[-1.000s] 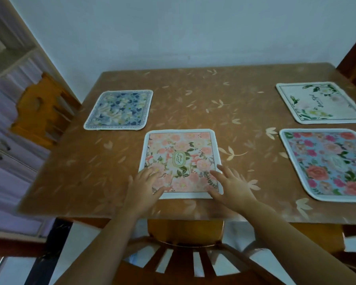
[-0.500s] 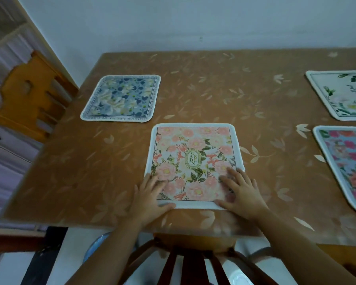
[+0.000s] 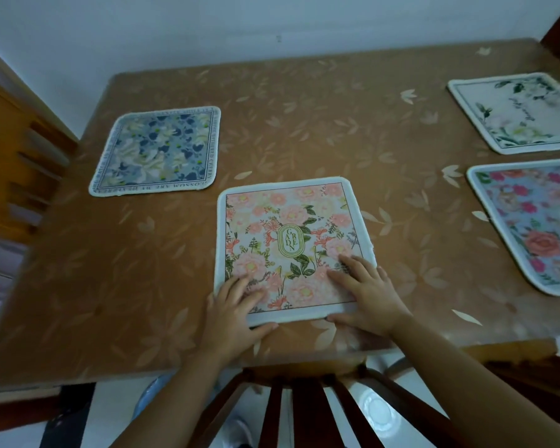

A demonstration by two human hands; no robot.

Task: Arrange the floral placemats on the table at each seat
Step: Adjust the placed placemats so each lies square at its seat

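1. Both hands lie flat, fingers spread, on the near edge of the pink floral placemat (image 3: 291, 244). The left hand (image 3: 236, 305) covers its near-left corner and the right hand (image 3: 369, 292) its near-right corner. Neither grips anything; the palms press down and the thumbs run along the mat's front border.

2. The mat sits on the counter (image 3: 78, 270) just in from the near edge, directly ahead of a dark wooden chair (image 3: 304, 405) tucked below. The step in hand looks like squaring this mat to its seat.

3. To do it well, I would keep pressure light and even on both corners, so the mat slides as one piece rather than pivoting. Its front border should end up parallel to the counter edge and centred on the chair.

4. The counter wears a glossy brown cover printed with pale leaves. It looks slick, so a small nudge probably carries the mat far.

5. The mat is thin, roughly square with rounded corners and a pale raised border. Peach blooms and green leaves surround an oval emblem reading "GARDEN". It seems soft and pliable, likely to wrinkle if shoved from one side.

6. Three other mats already lie flat:
   - the blue floral placemat (image 3: 156, 150) at the far left
   - the white botanical placemat (image 3: 518, 114) at the far right
   - the rose placemat (image 3: 537, 227) at the near right, partly cut off by the frame
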